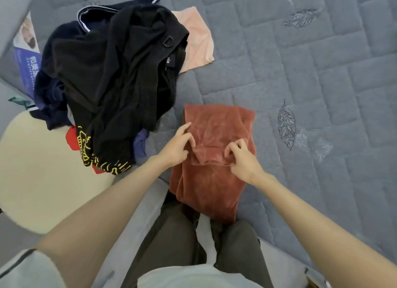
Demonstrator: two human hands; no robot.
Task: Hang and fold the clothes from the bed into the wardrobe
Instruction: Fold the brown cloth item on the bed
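Observation:
A rust-red velvet garment (217, 124) lies partly folded on the grey quilted bed (311, 77), its lower end hanging over the bed's near edge. My left hand (177, 145) pinches the garment's left side at the fold. My right hand (241, 156) pinches the folded edge on the right. A heap of dark clothes (111, 68) sits to the left on the bed, with a black garment on top, navy pieces below and a black shirt with a yellow and red print (98, 156) at its near side. The wardrobe is not in view.
A pale pink garment (198, 38) lies flat behind the heap. A round cream stool (36, 171) stands left of the bed. A printed blue and white package (26, 57) lies at the far left edge. My legs in dark trousers (182, 240) press against the bed's front.

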